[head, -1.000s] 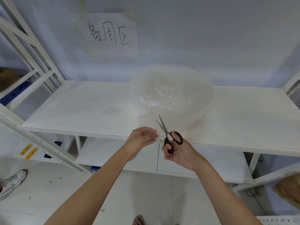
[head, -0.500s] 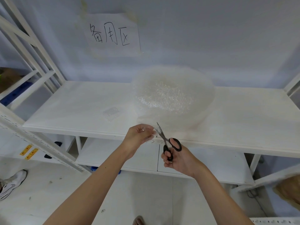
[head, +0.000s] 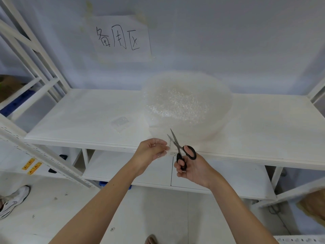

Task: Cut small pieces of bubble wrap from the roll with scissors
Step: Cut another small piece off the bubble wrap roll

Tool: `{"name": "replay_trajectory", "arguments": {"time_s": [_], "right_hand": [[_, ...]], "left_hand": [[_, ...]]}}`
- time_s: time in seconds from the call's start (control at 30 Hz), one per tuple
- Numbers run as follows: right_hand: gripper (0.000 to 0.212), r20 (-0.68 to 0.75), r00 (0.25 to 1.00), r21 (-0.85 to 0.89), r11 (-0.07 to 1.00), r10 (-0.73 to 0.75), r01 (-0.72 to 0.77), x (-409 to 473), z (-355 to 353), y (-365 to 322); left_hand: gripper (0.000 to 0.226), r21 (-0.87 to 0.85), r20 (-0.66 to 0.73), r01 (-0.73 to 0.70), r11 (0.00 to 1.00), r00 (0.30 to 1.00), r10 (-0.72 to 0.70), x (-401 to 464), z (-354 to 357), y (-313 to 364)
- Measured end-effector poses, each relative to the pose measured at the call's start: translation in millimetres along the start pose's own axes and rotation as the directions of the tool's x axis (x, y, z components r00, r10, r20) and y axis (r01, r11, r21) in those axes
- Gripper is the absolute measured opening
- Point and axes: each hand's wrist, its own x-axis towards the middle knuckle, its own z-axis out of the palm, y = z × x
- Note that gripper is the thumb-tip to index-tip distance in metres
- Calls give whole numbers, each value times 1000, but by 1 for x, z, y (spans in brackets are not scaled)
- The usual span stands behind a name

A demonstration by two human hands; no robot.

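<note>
A big clear bubble wrap roll (head: 186,104) lies on the white shelf (head: 82,117). Its loose end hangs over the front edge. My left hand (head: 151,150) pinches that loose bubble wrap end (head: 167,148) just in front of the shelf edge. My right hand (head: 191,168) grips the black-handled scissors (head: 182,150), whose blades are parted and point up-left into the wrap beside my left fingers. A small cut bubble wrap piece (head: 120,122) lies flat on the shelf, left of the roll.
A paper sign (head: 119,38) is taped to the wall above. White rack uprights (head: 33,50) stand at the left, and a lower shelf (head: 219,178) runs beneath. A shoe (head: 12,201) is on the floor at lower left, a brown bag (head: 313,206) at lower right.
The scissor blades shut and then parted again while working through the loose end. Both hands stayed nearly in place at the shelf's front edge.
</note>
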Motion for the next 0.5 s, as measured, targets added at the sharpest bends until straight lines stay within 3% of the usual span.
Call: {"name": "replay_trajectory", "arguments": {"time_s": [0.5], "right_hand": [[46,-27,999,-37,999,-41,40,8,8,-13]], "left_hand": [[10,-25,9,26,999,1000,-26,-1,-2,-7]]}}
